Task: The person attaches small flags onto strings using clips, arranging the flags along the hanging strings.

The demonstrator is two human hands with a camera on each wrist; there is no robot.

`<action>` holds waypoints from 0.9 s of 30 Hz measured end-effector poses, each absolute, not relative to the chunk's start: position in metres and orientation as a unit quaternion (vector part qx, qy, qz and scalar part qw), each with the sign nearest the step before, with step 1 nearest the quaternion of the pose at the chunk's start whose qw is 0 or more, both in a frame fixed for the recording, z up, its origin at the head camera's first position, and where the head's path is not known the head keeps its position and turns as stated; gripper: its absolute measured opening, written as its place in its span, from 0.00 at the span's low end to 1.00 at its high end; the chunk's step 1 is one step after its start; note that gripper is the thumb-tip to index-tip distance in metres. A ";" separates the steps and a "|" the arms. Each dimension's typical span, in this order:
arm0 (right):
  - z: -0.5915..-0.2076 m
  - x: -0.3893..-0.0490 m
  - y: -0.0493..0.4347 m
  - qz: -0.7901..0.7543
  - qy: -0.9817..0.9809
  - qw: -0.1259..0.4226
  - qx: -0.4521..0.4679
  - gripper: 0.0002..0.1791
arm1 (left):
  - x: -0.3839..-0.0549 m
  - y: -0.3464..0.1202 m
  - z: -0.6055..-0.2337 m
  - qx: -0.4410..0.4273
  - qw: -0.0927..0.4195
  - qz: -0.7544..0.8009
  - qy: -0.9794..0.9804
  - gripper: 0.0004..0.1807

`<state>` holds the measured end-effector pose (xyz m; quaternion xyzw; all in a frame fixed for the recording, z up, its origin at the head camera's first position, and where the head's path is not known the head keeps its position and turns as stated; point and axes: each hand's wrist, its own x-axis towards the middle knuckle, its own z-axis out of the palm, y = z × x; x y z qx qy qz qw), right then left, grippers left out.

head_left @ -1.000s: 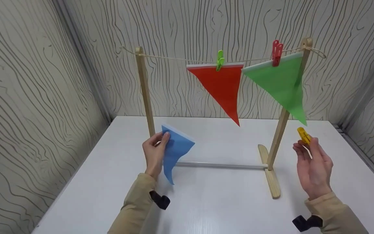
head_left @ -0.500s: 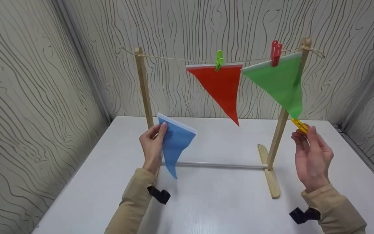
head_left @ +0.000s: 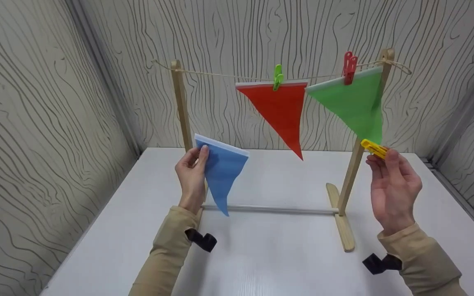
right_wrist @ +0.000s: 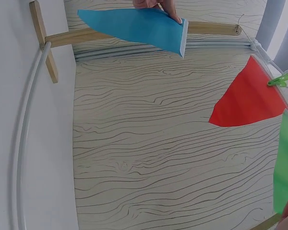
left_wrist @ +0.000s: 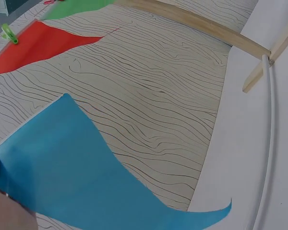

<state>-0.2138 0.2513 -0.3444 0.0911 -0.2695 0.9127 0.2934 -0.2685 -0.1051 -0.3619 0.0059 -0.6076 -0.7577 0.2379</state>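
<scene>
My left hand (head_left: 192, 176) pinches a blue triangular pennant (head_left: 223, 164) near the left end of its white-edged top, and its tip hangs downward. In the left wrist view the blue pennant (left_wrist: 81, 167) fills the lower part, with only a bit of the hand at the edge. At the right, my right hand (head_left: 396, 191) holds a yellow clothespin (head_left: 373, 148) between thumb and fingers, just below the green pennant (head_left: 354, 105). That green pennant hangs from the string by a red clothespin (head_left: 349, 69). Beside it hangs a red pennant (head_left: 282, 107) under a lime-green clothespin (head_left: 278, 77).
A string (head_left: 216, 74) runs between two wooden posts, the left post (head_left: 182, 107) and the right post (head_left: 352, 176). A white rod (head_left: 278, 209) joins them low down. The stand rests on a white table (head_left: 270, 255) before a wood-patterned wall (head_left: 228, 33).
Both hands have risen. The blue pennant has come up with the left hand, and the yellow clothespin has moved up and left with the right hand.
</scene>
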 end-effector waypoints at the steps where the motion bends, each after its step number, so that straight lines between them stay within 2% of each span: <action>1: -0.343 -0.214 0.250 0.911 -0.272 0.294 0.098 0.10 | -0.269 -0.105 -0.360 0.004 0.237 -0.761 -0.604 0.15; 13: -0.319 -0.226 0.231 0.885 -0.316 0.313 0.138 0.13 | -0.271 -0.105 -0.340 0.008 0.222 -0.804 -0.551 0.16; 21: -0.304 -0.232 0.216 0.883 -0.310 0.304 0.178 0.13 | -0.270 -0.106 -0.326 0.002 0.211 -0.840 -0.500 0.18; 27: -0.294 -0.236 0.203 0.858 -0.354 0.317 0.195 0.13 | -0.269 -0.106 -0.314 -0.006 0.202 -0.859 -0.470 0.19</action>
